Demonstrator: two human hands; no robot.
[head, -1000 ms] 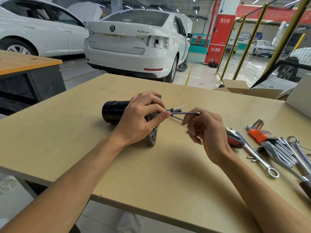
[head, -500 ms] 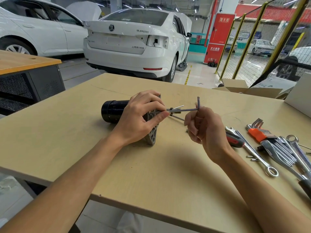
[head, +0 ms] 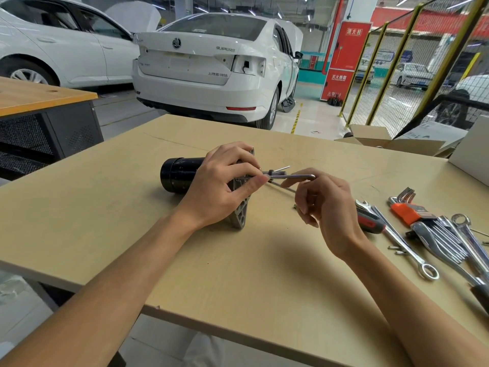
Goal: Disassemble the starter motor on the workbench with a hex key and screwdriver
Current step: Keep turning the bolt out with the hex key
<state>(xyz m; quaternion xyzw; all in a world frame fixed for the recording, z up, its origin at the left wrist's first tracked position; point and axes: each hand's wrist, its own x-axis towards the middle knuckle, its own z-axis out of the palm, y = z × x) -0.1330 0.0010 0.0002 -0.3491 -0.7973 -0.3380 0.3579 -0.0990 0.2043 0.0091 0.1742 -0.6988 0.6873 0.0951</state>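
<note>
head view: starter motor (head: 180, 174) lies lengthwise, black end leftward.

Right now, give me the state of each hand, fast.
Left hand: grips the starter motor, fingertips steadying the hex key.
Right hand: pinches the hex key's bent end.

A pale wooden workbench (head: 238, 274) is carrying the starter motor (head: 180, 176) lying on its side, with a red-handled screwdriver (head: 369, 219), spanners (head: 412, 250) and a hex key set (head: 407, 207) lying at its right.
</note>
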